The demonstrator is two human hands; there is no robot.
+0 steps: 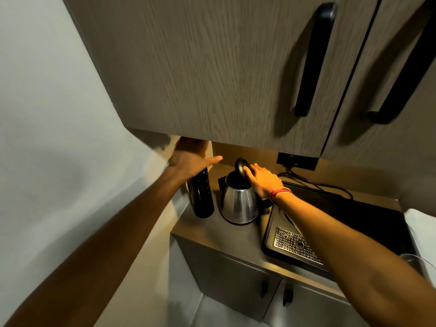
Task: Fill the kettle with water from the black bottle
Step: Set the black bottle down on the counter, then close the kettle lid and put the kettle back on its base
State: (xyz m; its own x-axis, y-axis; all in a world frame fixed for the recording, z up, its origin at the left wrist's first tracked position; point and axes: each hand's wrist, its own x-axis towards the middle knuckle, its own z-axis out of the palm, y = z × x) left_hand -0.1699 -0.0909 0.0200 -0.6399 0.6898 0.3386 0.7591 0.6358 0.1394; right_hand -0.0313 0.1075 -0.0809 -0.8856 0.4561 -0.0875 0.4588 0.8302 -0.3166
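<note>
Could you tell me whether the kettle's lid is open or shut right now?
Open. The lid stands tipped up above the kettle, whose dark mouth is exposed, with the right hand on it.

Single head-worn wide-angle view, looking forward and down from above at the counter [212, 234]; upper cabinet [224, 67] close, filling the top; both forearms reach in from near edge.

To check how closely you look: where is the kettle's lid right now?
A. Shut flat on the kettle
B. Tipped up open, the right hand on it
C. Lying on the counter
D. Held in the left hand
B: the lid stands up over the kettle and its dark opening, with the right hand touching it.
</note>
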